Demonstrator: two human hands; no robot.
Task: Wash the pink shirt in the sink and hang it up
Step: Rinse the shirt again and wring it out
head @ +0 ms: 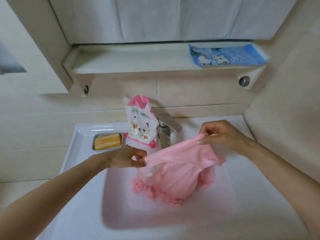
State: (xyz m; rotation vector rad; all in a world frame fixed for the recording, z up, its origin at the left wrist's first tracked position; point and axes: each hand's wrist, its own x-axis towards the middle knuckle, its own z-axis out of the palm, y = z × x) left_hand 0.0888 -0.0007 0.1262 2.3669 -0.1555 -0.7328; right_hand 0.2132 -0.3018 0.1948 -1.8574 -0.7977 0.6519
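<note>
Currently both grips pinch the pink shirt [176, 172] by its top edge, thumb against fingers: left grip [128, 157] at one end, right grip [223, 134] at the other, with the fabric stretched between. The rest hangs bunched below both grips, over the sink [138, 213]. Just behind, between the grips, is the faucet [164, 134]. Beyond the left grip, a detergent pouch [141, 125] and a soap dish [107, 141] sit on the counter [83, 135].

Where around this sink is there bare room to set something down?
The shelf is bare left of the blue packet, and the sink rim left of the soap dish. Crowded between soap dish, detergent pouch and faucet.
</note>
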